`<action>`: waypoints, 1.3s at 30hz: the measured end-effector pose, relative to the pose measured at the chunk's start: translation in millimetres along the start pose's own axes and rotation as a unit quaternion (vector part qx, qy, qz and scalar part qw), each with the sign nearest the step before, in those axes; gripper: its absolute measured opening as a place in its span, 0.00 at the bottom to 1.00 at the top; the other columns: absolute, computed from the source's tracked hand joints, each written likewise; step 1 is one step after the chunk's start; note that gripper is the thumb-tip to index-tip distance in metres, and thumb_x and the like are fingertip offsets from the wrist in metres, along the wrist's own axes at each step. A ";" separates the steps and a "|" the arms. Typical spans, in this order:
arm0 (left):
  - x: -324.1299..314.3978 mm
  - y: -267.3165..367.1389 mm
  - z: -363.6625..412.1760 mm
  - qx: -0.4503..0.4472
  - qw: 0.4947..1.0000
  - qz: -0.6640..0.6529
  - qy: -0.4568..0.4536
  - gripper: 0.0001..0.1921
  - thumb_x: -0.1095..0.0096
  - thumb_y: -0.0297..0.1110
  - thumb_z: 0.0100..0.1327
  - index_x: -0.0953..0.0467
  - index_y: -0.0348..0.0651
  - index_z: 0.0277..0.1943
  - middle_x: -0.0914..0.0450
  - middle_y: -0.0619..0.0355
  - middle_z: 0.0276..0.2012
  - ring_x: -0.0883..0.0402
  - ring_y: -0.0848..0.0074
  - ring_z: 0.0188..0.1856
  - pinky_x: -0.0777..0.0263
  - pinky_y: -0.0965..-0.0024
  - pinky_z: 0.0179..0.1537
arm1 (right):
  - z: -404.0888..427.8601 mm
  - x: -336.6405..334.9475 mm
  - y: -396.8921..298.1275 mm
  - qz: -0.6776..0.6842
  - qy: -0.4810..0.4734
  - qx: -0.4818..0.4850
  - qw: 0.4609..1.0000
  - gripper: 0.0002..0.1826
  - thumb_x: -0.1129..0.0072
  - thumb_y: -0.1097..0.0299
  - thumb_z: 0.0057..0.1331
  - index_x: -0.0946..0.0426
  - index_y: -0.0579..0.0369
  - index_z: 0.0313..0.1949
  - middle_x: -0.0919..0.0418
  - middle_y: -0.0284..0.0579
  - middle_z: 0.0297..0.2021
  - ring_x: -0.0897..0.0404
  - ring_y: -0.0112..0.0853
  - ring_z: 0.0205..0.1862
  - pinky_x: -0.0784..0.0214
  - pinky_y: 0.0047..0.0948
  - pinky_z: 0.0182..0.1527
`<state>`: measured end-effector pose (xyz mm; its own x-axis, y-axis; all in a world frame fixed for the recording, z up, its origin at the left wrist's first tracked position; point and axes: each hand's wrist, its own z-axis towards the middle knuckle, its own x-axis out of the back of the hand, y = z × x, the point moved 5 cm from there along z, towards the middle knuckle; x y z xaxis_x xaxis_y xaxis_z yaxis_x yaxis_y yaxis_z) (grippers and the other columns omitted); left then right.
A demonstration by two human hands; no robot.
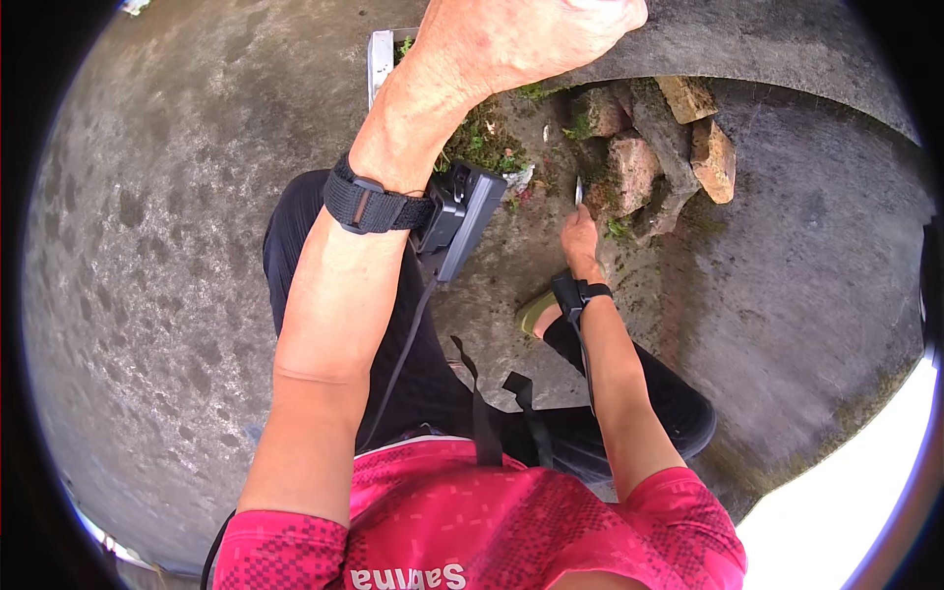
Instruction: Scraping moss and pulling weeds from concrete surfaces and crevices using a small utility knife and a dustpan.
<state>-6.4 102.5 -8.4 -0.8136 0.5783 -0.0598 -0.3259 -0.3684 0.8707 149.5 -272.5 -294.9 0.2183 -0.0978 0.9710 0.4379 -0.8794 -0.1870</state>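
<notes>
My left hand (pixel 538 37) is raised close to the camera at the top of the view; its fingers are cut off by the frame's edge, so whether it holds anything is hidden. Below it, a strap with a black device circles my wrist. Low by the ground, my right hand (pixel 580 234) grips a small metal-bladed tool (pixel 579 190), its blade pointing away from me. Just right of the blade lies a reddish stone block (pixel 633 173) with moss and soil at its side. Green moss and small weeds (pixel 483 144) grow on the ground between my hands.
Several more broken blocks (pixel 712 161) and an elongated grey stone (pixel 660 133) are piled beside the curved edge of a concrete surface (pixel 804 214). A pale-edged frame (pixel 380 63) stands behind my left forearm. My sandaled foot (pixel 537 313) is near my right wrist; loose black straps (pixel 523 391) hang before me.
</notes>
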 end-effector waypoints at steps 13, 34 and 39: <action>5.8 0.7 -3.4 0.010 1.000 -0.006 -0.017 0.13 0.37 0.29 0.51 0.25 0.29 0.36 0.30 0.60 0.15 0.29 0.88 0.21 0.33 0.80 0.23 | -21.8 11.6 -27.1 0.030 0.032 -0.021 0.999 0.21 0.57 0.66 0.64 0.37 0.58 0.56 0.22 0.59 0.31 0.24 0.54 0.34 0.32 0.46 0.37; -4.3 1.2 -1.1 0.100 0.991 -0.090 -0.006 0.05 0.40 0.26 0.53 0.27 0.34 0.26 0.32 0.71 0.17 0.38 0.91 0.21 0.44 0.83 0.21 | -75.7 2.8 130.6 0.584 0.078 -0.458 0.666 0.13 0.58 0.58 0.65 0.41 0.49 0.25 0.39 0.35 0.16 0.45 0.25 0.12 0.55 0.24 0.12; -3.9 5.5 -1.7 0.106 0.994 -0.004 0.011 0.05 0.39 0.26 0.53 0.27 0.35 0.27 0.32 0.71 0.18 0.38 0.91 0.21 0.45 0.82 0.21 | -48.5 -19.0 98.3 0.607 0.039 -0.492 0.623 0.13 0.63 0.61 0.66 0.42 0.50 0.23 0.42 0.35 0.16 0.46 0.27 0.12 0.55 0.26 0.13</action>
<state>-5.9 97.0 -4.3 -0.8227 0.5635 -0.0749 -0.2250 -0.2018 0.9532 146.1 -379.8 -324.6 -0.1926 -0.9576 0.2143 -0.7638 0.0092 -0.6454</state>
